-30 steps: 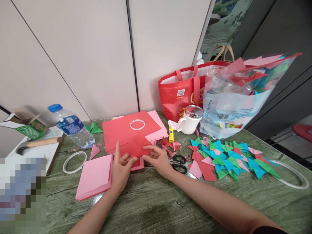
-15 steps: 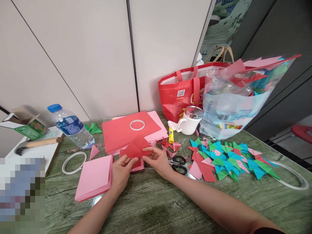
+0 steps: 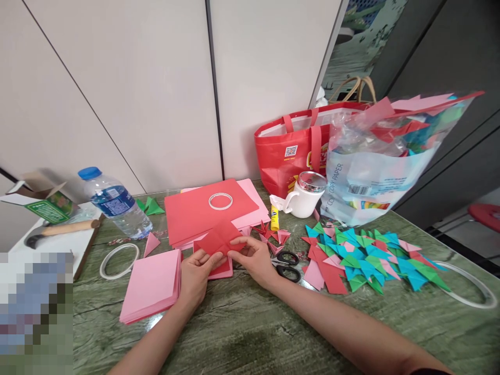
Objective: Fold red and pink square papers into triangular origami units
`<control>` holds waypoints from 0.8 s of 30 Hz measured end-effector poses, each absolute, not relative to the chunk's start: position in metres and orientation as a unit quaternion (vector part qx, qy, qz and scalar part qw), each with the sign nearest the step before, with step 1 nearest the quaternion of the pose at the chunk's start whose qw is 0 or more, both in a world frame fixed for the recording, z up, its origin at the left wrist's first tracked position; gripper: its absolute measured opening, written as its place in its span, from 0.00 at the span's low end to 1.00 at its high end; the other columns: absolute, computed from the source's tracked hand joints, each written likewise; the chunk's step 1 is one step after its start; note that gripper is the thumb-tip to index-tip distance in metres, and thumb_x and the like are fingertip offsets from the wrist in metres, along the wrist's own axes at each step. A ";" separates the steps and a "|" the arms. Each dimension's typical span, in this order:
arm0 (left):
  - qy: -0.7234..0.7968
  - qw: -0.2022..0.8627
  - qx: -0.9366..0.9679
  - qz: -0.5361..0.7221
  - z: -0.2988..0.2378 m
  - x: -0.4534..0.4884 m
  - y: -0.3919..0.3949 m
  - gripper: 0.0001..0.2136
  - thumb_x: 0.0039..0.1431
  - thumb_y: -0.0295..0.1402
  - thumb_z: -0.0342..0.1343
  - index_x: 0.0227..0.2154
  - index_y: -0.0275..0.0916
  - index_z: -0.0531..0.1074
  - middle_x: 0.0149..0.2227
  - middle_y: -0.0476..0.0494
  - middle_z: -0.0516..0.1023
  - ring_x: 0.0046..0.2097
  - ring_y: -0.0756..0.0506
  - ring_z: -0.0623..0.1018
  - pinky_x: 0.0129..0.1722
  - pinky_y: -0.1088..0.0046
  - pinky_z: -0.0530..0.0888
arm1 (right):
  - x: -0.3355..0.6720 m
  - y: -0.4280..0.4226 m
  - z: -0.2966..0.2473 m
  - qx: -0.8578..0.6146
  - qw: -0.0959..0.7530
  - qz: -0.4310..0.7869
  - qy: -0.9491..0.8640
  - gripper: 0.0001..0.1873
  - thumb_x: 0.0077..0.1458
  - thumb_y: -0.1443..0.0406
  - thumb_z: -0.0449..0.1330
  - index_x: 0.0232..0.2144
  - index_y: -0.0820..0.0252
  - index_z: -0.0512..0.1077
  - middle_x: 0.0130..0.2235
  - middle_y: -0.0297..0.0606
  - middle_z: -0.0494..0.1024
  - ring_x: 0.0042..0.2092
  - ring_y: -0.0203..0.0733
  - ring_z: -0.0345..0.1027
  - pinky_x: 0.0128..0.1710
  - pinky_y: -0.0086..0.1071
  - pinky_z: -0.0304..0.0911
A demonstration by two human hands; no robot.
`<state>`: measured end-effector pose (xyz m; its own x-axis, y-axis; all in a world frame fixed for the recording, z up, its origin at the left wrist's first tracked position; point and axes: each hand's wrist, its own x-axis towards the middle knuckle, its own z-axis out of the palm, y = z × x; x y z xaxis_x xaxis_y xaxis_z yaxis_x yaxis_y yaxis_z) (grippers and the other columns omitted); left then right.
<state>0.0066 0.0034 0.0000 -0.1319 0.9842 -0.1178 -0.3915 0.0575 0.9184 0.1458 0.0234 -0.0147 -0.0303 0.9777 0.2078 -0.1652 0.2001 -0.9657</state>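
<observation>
A red sheet of paper (image 3: 219, 238) with crease lines is held up between my two hands, above a small stack of red and pink squares (image 3: 223, 270). My left hand (image 3: 198, 271) pinches its lower left edge between thumb and fingers. On the right side, my right hand (image 3: 252, 256) grips the same paper, thumb close to the other thumb. Left of my left hand lies a thick stack of pink paper squares (image 3: 151, 284). Black-handled scissors (image 3: 288, 264) rest just right of my right hand, beside small folded red and pink pieces (image 3: 279, 237).
Large red sheets (image 3: 195, 205) carry a tape roll (image 3: 221, 201) behind my hands. A water bottle (image 3: 115, 203) stands left; a white mug (image 3: 307, 198), glue stick (image 3: 275, 219), red bag (image 3: 273, 156) and plastic paper bag (image 3: 363, 182) stand right. Colourful folded pieces (image 3: 363, 255) are piled at right.
Both hands keep their pinch on the red paper, with hardly any movement. The view has shifted very slightly.
</observation>
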 end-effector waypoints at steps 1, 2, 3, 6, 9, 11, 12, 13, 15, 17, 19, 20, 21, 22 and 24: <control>0.449 0.573 0.326 0.603 0.000 0.007 0.003 0.13 0.36 0.29 0.67 0.15 0.36 0.66 0.15 0.57 0.68 0.24 0.51 0.74 0.34 0.70 0.77 | 0.146 0.023 -0.014 -0.392 0.574 0.496 -0.520 0.10 0.39 0.65 0.66 0.30 0.59 0.74 0.32 0.36 0.78 0.30 0.39 0.71 0.29 0.30 0.67; 0.448 0.575 0.324 0.603 0.000 0.007 0.003 0.12 0.36 0.28 0.67 0.16 0.36 0.67 0.16 0.56 0.70 0.25 0.50 0.75 0.35 0.69 0.77 | 0.146 0.023 -0.014 -0.394 0.573 0.495 -0.521 0.10 0.39 0.65 0.66 0.30 0.59 0.74 0.32 0.36 0.78 0.30 0.39 0.71 0.29 0.30 0.67; 0.448 0.577 0.323 0.602 0.000 0.007 0.003 0.10 0.36 0.29 0.67 0.17 0.36 0.69 0.17 0.55 0.72 0.27 0.49 0.76 0.35 0.69 0.77 | 0.146 0.023 -0.014 -0.397 0.571 0.494 -0.522 0.10 0.39 0.65 0.66 0.29 0.59 0.74 0.32 0.36 0.78 0.30 0.39 0.71 0.29 0.30 0.67; 0.452 0.580 0.318 0.598 0.002 0.008 0.002 0.10 0.37 0.30 0.67 0.24 0.35 0.73 0.24 0.50 0.78 0.32 0.46 0.79 0.37 0.66 0.77 | 0.145 0.023 -0.013 -0.403 0.570 0.491 -0.521 0.10 0.39 0.65 0.66 0.29 0.59 0.74 0.31 0.36 0.78 0.31 0.39 0.71 0.30 0.30 0.67; 0.454 0.581 0.314 0.598 0.004 0.009 0.002 0.12 0.36 0.30 0.67 0.27 0.35 0.74 0.29 0.46 0.80 0.35 0.44 0.79 0.39 0.65 0.77 | 0.145 0.023 -0.014 -0.405 0.574 0.487 -0.519 0.10 0.39 0.65 0.66 0.29 0.59 0.74 0.31 0.36 0.78 0.31 0.39 0.70 0.31 0.31 0.67; 0.454 0.582 0.313 0.598 0.005 0.010 0.001 0.13 0.35 0.30 0.68 0.27 0.35 0.75 0.31 0.45 0.81 0.36 0.43 0.80 0.39 0.64 0.77 | 0.146 0.023 -0.014 -0.409 0.571 0.483 -0.523 0.10 0.39 0.65 0.66 0.29 0.60 0.74 0.31 0.36 0.78 0.30 0.38 0.70 0.29 0.30 0.66; 0.454 0.582 0.312 0.598 0.005 0.010 0.001 0.13 0.35 0.30 0.68 0.27 0.35 0.75 0.32 0.44 0.81 0.36 0.42 0.80 0.40 0.63 0.77 | 0.146 0.024 -0.015 -0.412 0.567 0.480 -0.528 0.10 0.40 0.66 0.65 0.30 0.60 0.74 0.31 0.36 0.78 0.29 0.38 0.69 0.28 0.29 0.65; 0.455 0.583 0.312 0.597 0.006 0.011 0.001 0.13 0.35 0.31 0.68 0.28 0.34 0.75 0.32 0.43 0.81 0.37 0.42 0.80 0.40 0.63 0.77 | 0.146 0.023 -0.015 -0.415 0.563 0.477 -0.532 0.10 0.40 0.66 0.65 0.30 0.60 0.74 0.31 0.36 0.78 0.28 0.37 0.69 0.27 0.29 0.65; 0.456 0.583 0.315 0.594 0.006 0.011 0.000 0.14 0.35 0.32 0.68 0.29 0.34 0.75 0.32 0.43 0.81 0.36 0.42 0.80 0.40 0.62 0.77 | 0.146 0.023 -0.015 -0.415 0.558 0.469 -0.544 0.08 0.42 0.66 0.64 0.29 0.60 0.75 0.30 0.36 0.78 0.28 0.38 0.69 0.27 0.29 0.65; 0.461 0.580 0.320 0.591 0.007 0.012 -0.001 0.14 0.34 0.32 0.68 0.27 0.34 0.75 0.29 0.44 0.81 0.34 0.42 0.80 0.39 0.62 0.77 | 0.146 0.023 -0.015 -0.409 0.562 0.454 -0.558 0.05 0.43 0.66 0.64 0.28 0.60 0.76 0.30 0.37 0.79 0.31 0.39 0.70 0.31 0.31 0.66; 0.467 0.576 0.322 0.589 0.007 0.012 -0.002 0.12 0.34 0.32 0.68 0.23 0.34 0.74 0.25 0.46 0.80 0.32 0.43 0.80 0.39 0.62 0.77 | 0.146 0.022 -0.014 -0.406 0.565 0.440 -0.568 0.04 0.44 0.66 0.63 0.27 0.59 0.77 0.29 0.37 0.79 0.32 0.40 0.71 0.34 0.33 0.67; 0.468 0.575 0.322 0.589 0.007 0.012 -0.002 0.12 0.33 0.32 0.68 0.21 0.34 0.73 0.24 0.47 0.80 0.31 0.43 0.80 0.38 0.62 0.77 | 0.146 0.021 -0.014 -0.406 0.566 0.435 -0.571 0.04 0.44 0.66 0.63 0.27 0.59 0.77 0.29 0.37 0.79 0.33 0.41 0.71 0.34 0.33 0.67; 0.468 0.576 0.322 0.588 0.008 0.012 -0.002 0.11 0.34 0.32 0.68 0.20 0.34 0.72 0.24 0.47 0.80 0.31 0.43 0.80 0.38 0.62 0.77 | 0.146 0.021 -0.014 -0.406 0.566 0.432 -0.573 0.05 0.45 0.66 0.63 0.27 0.58 0.78 0.30 0.38 0.79 0.33 0.41 0.71 0.34 0.33 0.67; 0.466 0.578 0.323 0.587 0.008 0.012 -0.002 0.11 0.34 0.32 0.68 0.20 0.34 0.72 0.24 0.47 0.80 0.32 0.43 0.80 0.39 0.63 0.77 | 0.146 0.020 -0.013 -0.406 0.566 0.431 -0.574 0.05 0.45 0.66 0.62 0.27 0.57 0.78 0.30 0.38 0.79 0.33 0.41 0.71 0.34 0.34 0.67; 0.462 0.583 0.325 0.584 0.009 0.013 -0.002 0.11 0.35 0.32 0.68 0.23 0.33 0.73 0.27 0.45 0.80 0.33 0.43 0.80 0.39 0.63 0.77 | 0.147 0.020 -0.012 -0.402 0.568 0.426 -0.578 0.06 0.46 0.67 0.62 0.28 0.55 0.79 0.32 0.38 0.79 0.34 0.41 0.71 0.36 0.35 0.68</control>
<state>0.0126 -0.0019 0.0091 -0.1092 0.9812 -0.1590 -0.3798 0.1066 0.9189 0.1466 0.0198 -0.0124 -0.0308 0.9488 0.3143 -0.0185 0.3138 -0.9493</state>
